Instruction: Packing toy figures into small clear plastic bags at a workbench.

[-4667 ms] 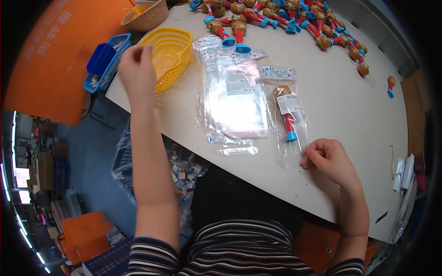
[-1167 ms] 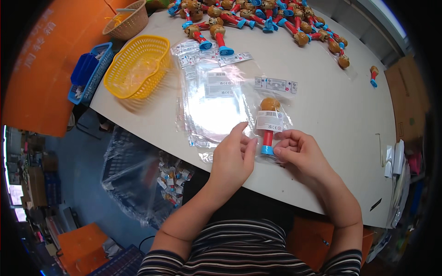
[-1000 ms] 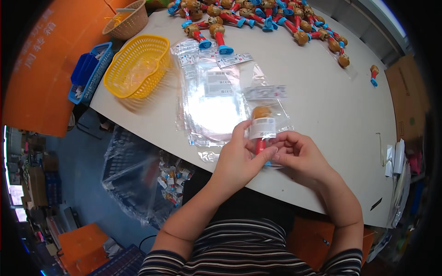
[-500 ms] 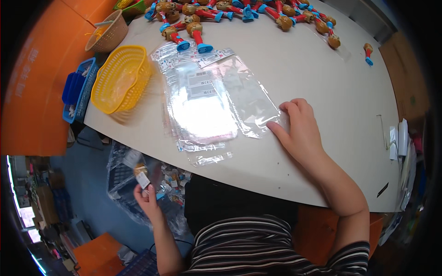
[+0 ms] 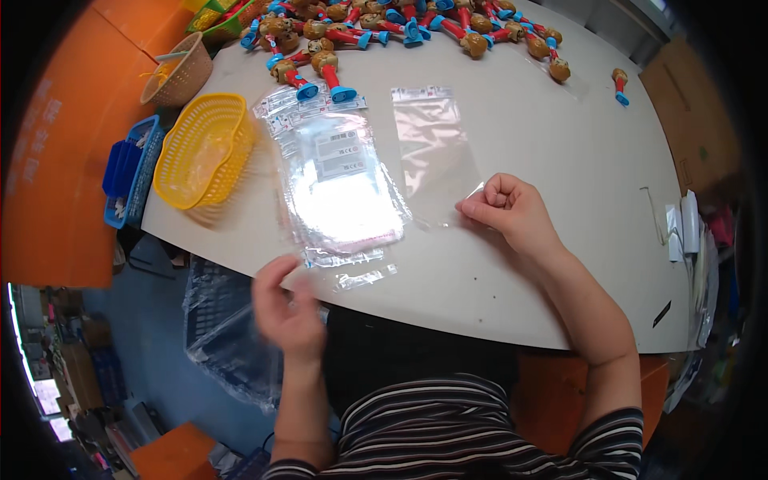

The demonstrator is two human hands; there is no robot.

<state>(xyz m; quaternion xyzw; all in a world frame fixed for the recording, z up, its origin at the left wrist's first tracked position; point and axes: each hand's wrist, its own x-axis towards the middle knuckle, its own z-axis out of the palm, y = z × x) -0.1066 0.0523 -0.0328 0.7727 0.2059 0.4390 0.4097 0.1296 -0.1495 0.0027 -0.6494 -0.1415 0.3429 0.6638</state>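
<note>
A single clear plastic bag (image 5: 436, 152) with a printed top strip lies on the table, and my right hand (image 5: 516, 212) pinches its lower right corner between thumb and fingers. To its left is a pile of clear printed bags (image 5: 340, 192), shiny with glare. My left hand (image 5: 290, 310) is over the near table edge, just below the pile, slightly blurred. Its fingers are apart and nothing shows in them. Below it, partly hidden by the arm, is a dark blue crate (image 5: 212, 308) lined with clear plastic.
Many red and blue toys with brown round heads (image 5: 400, 24) are heaped along the far side. One toy (image 5: 620, 86) lies alone at far right. At left stand a yellow basket (image 5: 168, 172), a blue basket (image 5: 144, 188) and a beige basket (image 5: 196, 76).
My left hand has let go of a bagged toy over the crate and come up to the table edge. My right hand has closed on the bag's corner, and the bag has straightened away from the pile.
</note>
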